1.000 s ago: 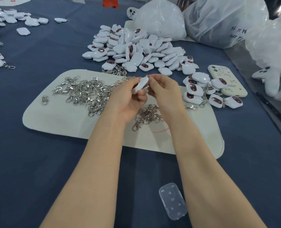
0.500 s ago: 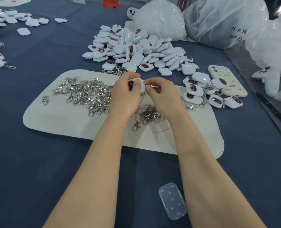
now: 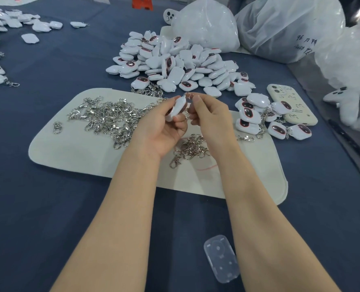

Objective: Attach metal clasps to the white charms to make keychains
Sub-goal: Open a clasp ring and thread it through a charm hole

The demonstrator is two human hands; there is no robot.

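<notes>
Head view: left hand (image 3: pixel 162 127) grips one white charm (image 3: pixel 177 108) above the mat (image 3: pixel 69 148). Right hand (image 3: pixel 208 116) pinches a clasp (image 3: pixel 188 95) at the charm's top edge, joint likely unfinished. Few keychains (image 3: pixel 257 116) done beside the mat. Big charm pile (image 3: pixel 175 66) and loose clasps (image 3: pixel 109 119) remain.

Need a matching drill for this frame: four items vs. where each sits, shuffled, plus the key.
1. held charm
2. clasp pile
3. phone
4. clear case

A. off the mat, closest to the person
B. in the left hand
C. on the mat's left part
D. just past the mat's right end

Pairs: 1-B, 2-C, 3-D, 4-A
</notes>
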